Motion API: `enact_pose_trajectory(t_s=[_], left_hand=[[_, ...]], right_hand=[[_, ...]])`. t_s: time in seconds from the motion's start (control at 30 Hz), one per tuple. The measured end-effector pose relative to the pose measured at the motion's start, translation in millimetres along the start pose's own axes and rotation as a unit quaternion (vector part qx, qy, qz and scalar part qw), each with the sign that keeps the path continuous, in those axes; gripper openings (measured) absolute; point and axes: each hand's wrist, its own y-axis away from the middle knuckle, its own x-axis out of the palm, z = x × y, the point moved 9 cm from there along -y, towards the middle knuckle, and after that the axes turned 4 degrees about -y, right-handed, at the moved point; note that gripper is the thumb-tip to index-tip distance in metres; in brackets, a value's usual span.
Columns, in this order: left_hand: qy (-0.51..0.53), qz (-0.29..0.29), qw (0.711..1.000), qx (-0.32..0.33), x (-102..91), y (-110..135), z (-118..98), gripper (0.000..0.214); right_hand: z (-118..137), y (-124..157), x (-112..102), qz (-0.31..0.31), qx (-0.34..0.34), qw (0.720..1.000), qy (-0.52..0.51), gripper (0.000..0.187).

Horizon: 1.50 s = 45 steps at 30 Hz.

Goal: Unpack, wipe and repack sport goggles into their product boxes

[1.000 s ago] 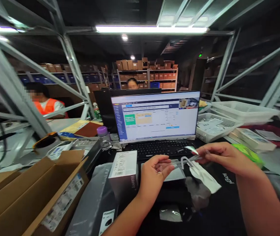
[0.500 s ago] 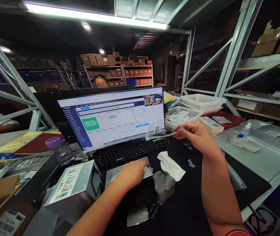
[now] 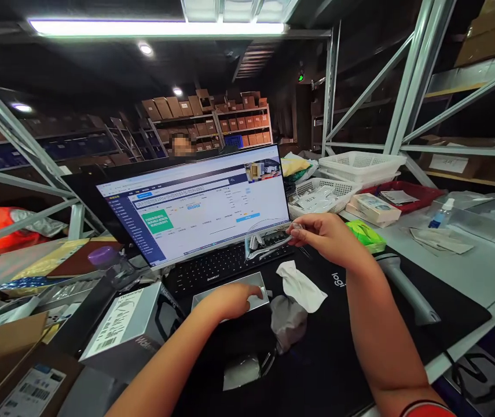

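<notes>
My right hand (image 3: pixel 316 234), raised over the right end of the keyboard, pinches a clear see-through item (image 3: pixel 259 243) with a curved rim and thin arms, resembling glasses. My left hand (image 3: pixel 234 298) bends its fingers around the near wall of a shallow open grey box (image 3: pixel 217 284); the fingertips reach inside, and the forearm side hides part of it. Just right of the box lie a crumpled grey pouch (image 3: pixel 288 323) and a white cloth (image 3: pixel 301 286). A small clear packet (image 3: pixel 242 372) and a dark loop (image 3: pixel 268 362) lie nearer me.
Behind the hands stand a keyboard (image 3: pixel 225 260) and a tilted monitor (image 3: pixel 204 202). A printed grey box (image 3: pixel 121 324) is at left; a scanner (image 3: pixel 407 286) lies at right. White baskets (image 3: pixel 360 165) and a red tray (image 3: pixel 416 194) sit farther back. Two other people are partly visible.
My right hand has moved slightly left and nearer with the clear item. The left hand's fingers have shifted at the grey box. The view has turned, showing the scanner and a green packet.
</notes>
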Motion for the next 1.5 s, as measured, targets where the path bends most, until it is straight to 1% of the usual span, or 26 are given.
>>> enact_pose_trajectory(t_s=[0.1,0.2,0.27,0.33,0.43,0.5,0.57,0.67,0.73,0.77,0.83,0.9,0.93,0.97,1.03,1.1,1.17,1.2,1.23,1.3,1.37,1.4,1.43,1.5], left_hand=[[-0.009,-0.026,0.999,-0.018,-2.6,1,5,0.029],[-0.024,-0.078,0.995,-0.055,-14.9,13,12,0.023],[-0.037,-0.119,0.988,-0.086,-25.5,29,14,0.019],[-0.048,-0.153,0.981,-0.11,-32.8,50,12,0.022],[-0.062,-0.176,0.976,-0.115,-30.7,80,3,0.026],[-0.084,-0.183,0.974,-0.1,-22.8,96,-4,0.028],[-0.14,-0.209,0.965,-0.068,-16.4,111,-13,0.031],[-0.238,-0.282,0.929,0.007,-12.5,129,-31,0.039],[-0.254,-0.315,0.913,0.047,-10.8,137,-41,0.042],[-0.247,-0.323,0.912,0.058,-10.2,139,-45,0.041],[-0.198,-0.324,0.923,0.069,-8.7,138,-51,0.034],[-0.115,-0.321,0.938,0.066,-6.8,135,-56,0.024],[-0.073,-0.326,0.941,0.057,-6.3,133,-57,0.018],[-0.037,-0.337,0.94,0.038,-6.2,132,-57,0.014],[0.006,-0.369,0.929,-0.028,-6.3,131,-50,0.017],[0.026,-0.394,0.914,-0.093,-5.4,132,-40,0.021],[0.057,-0.409,0.903,-0.117,-3.7,131,-32,0.013],[0.078,-0.419,0.898,-0.112,-3.3,131,-30,0.006],[0.099,-0.433,0.89,-0.1,-3.2,131,-28,0.008],[0.132,-0.461,0.875,-0.069,-2.4,132,-26,0.026],[0.151,-0.488,0.859,-0.045,-0.1,132,-25,0.034],[0.158,-0.498,0.852,-0.037,1.6,132,-25,0.034],[0.163,-0.504,0.847,-0.03,3.3,132,-25,0.033],[0.17,-0.511,0.843,-0.011,5.3,131,-28,0.027]], right_hand=[[1,0,4,0.007,-0.004,1.0,0.007,0.019],[1,0,5,0.008,-0.004,1.0,0.007,0.017],[-1,0,3,0.003,0.0,1.0,-0.002,0.018],[-2,-1,0,-0.007,0.002,1.0,-0.012,0.021],[-3,-2,-6,-0.031,0.007,0.999,-0.02,0.027],[-3,-2,-9,-0.051,0.006,0.998,-0.025,0.031],[1,0,-10,-0.064,0.0,0.997,-0.039,0.034],[8,5,-10,-0.078,-0.005,0.994,-0.078,0.037],[12,8,-9,-0.079,0.001,0.992,-0.099,0.037],[15,9,-8,-0.078,0.005,0.992,-0.104,0.036],[17,12,-5,-0.065,0.017,0.992,-0.104,0.036],[16,17,-1,-0.05,0.034,0.994,-0.094,0.036],[15,22,1,-0.041,0.044,0.995,-0.085,0.036],[12,30,3,-0.033,0.052,0.995,-0.076,0.035],[5,52,2,-0.035,0.07,0.995,-0.057,0.033],[-7,84,-4,-0.066,0.092,0.993,-0.045,0.031],[-21,120,-11,-0.116,0.112,0.986,-0.052,0.028],[-28,137,-14,-0.141,0.118,0.981,-0.065,0.026],[-37,155,-14,-0.16,0.127,0.976,-0.08,0.024],[-53,187,-15,-0.215,0.141,0.961,-0.104,0.025],[-65,214,-13,-0.264,0.146,0.948,-0.107,0.025],[-68,223,-11,-0.274,0.142,0.946,-0.097,0.024],[-67,230,-8,-0.27,0.128,0.951,-0.08,0.023],[-58,235,0,-0.237,0.082,0.968,-0.033,0.018]])
